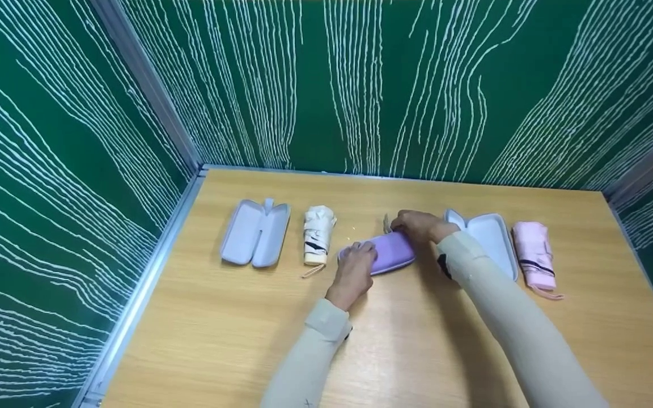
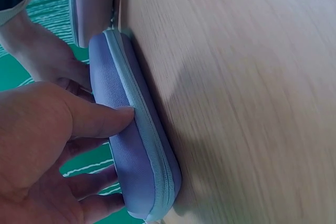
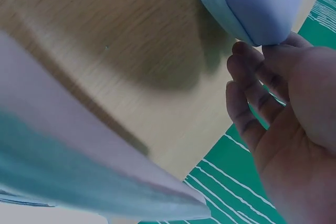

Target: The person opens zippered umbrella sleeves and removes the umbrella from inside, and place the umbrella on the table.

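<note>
We see the purple case (image 1: 391, 253) on the worktop (image 1: 207, 334), well in from the left and right edges and set toward the back edge, between the white umbrella (image 1: 318, 232) and the right open case (image 1: 494, 241). Our left hand (image 1: 353, 273) grasps it across its width, thumb by the zip (image 2: 140, 111); our right hand (image 1: 420, 226) pinches its right end with thumb and curled fingers, though we cannot tell whether a zip pull is caught there. We judge the step to be working at the closure, as the zip looks done up along the near side. The next move would call for a steady left hold while our right follows the seam
</note>
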The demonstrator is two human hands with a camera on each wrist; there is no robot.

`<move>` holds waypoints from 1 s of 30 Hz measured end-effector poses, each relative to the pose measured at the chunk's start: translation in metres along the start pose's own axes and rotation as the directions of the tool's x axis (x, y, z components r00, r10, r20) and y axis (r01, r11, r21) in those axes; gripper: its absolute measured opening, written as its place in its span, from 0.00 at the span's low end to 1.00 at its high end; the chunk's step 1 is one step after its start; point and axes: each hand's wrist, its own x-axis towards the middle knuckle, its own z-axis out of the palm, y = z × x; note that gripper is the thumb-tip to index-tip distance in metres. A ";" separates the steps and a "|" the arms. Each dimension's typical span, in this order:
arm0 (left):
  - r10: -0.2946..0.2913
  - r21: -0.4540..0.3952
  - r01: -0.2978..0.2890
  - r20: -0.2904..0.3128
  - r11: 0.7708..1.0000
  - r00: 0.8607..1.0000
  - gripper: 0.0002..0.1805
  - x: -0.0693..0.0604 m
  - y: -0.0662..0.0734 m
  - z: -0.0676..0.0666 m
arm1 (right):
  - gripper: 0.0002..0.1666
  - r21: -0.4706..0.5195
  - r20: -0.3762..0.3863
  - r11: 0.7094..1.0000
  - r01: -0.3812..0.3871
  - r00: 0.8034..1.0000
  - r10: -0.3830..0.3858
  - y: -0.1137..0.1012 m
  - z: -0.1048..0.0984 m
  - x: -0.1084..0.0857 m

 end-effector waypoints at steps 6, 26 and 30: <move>0.007 -0.015 -0.007 -0.019 1.000 1.000 0.21 -0.001 0.000 0.000 | 0.20 0.003 0.016 1.000 -0.010 1.000 0.010 0.001 -0.002 -0.001; 0.032 -0.050 -0.032 -0.010 0.998 0.999 0.19 -0.002 -0.004 0.000 | 0.18 -0.313 -0.070 0.950 0.002 0.997 -0.026 -0.001 0.003 -0.003; 0.021 -0.051 -0.021 -0.006 0.998 1.000 0.19 -0.002 -0.005 0.000 | 0.21 -0.384 -0.091 0.924 -0.001 0.995 -0.037 -0.003 0.006 -0.007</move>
